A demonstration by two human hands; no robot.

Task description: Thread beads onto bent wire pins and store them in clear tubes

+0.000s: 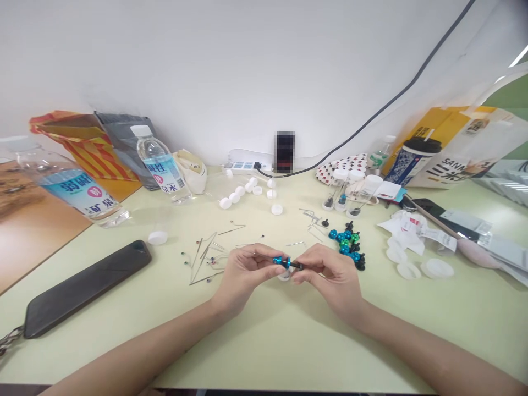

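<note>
Your left hand (244,272) and right hand (335,278) partly cover the blue piece (281,262) and black rod (296,265); the whitish thing (284,276) beneath is mostly hidden. At one o'clock a dark object (284,152) is blurred; at eight the edge cuts off a strap (10,339).

1. Bare tabletop (264,346) is stretching between the forearms, leaving a hand room to pass low.
2. The left hand (247,272) and right hand (332,269) are meeting around a small blue-and-black piece (282,261), closing off the middle.
3. Over on the left, I'm seeing a black phone (88,286) blocking any low sweep, with water bottles (163,168) standing tall behind it.
4. Thin metal rods (206,248) are littering the surface near the left hand.
5. Blue, green and black parts (344,248) are crowding the space beside the right hand, with capped vials (341,192) standing behind.
6. White discs (437,268) are cluttering the right; nearer, bare table is running freely.
</note>
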